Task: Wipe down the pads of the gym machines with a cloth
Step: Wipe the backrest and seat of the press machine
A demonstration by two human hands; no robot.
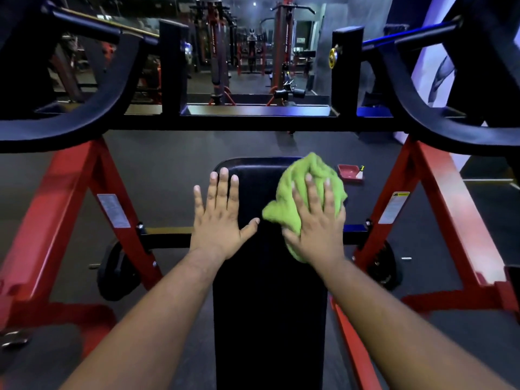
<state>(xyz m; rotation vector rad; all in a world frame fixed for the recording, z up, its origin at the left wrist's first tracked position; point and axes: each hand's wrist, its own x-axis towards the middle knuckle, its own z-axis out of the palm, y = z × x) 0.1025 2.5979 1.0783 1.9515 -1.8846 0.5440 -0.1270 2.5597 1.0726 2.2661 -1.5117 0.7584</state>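
Head view: left hand lies flat, fingers spread, on the black pad; right hand presses the green cloth flat, seemingly ungripped.

white sticker on left red strut, warning label on right strut, print illegible

Place: a gym.
Under the hands: black padded bench.
Either side of the hands: red steel machine frame.
Beyond the hands: dark rubber floor, cable stations in rows.
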